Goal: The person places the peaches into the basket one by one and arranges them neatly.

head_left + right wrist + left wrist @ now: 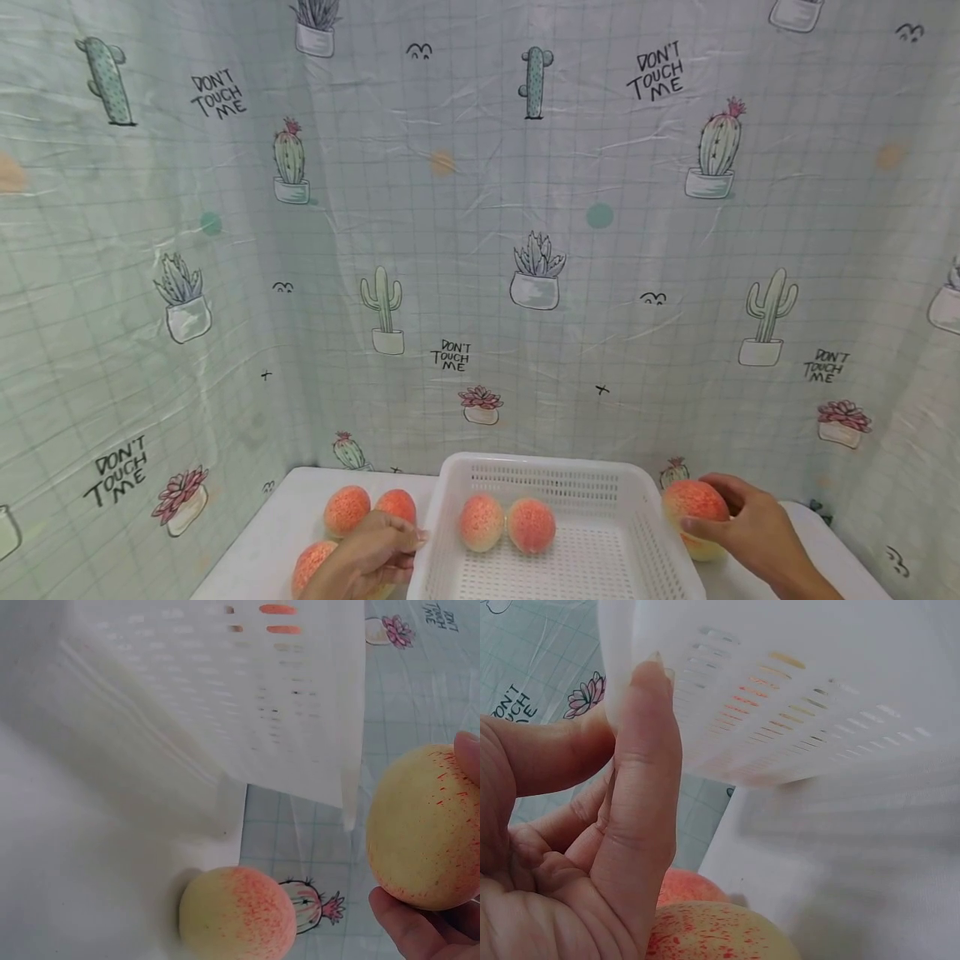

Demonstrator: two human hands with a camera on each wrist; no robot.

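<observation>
A white plastic basket with slotted walls stands on the table, two peaches side by side in its left part. My left hand pinches its left rim between thumb and finger, which the left wrist view shows close up. To the basket's right, my right hand grips a red-and-yellow peach, raised beside the right rim. Lower down, another peach rests on the table next to the basket. Around my left hand lie several more peaches, partly hidden by it.
The white table ends at a cactus-printed curtain that closes in the back and both sides. The peaches on the left sit close to the basket's left wall.
</observation>
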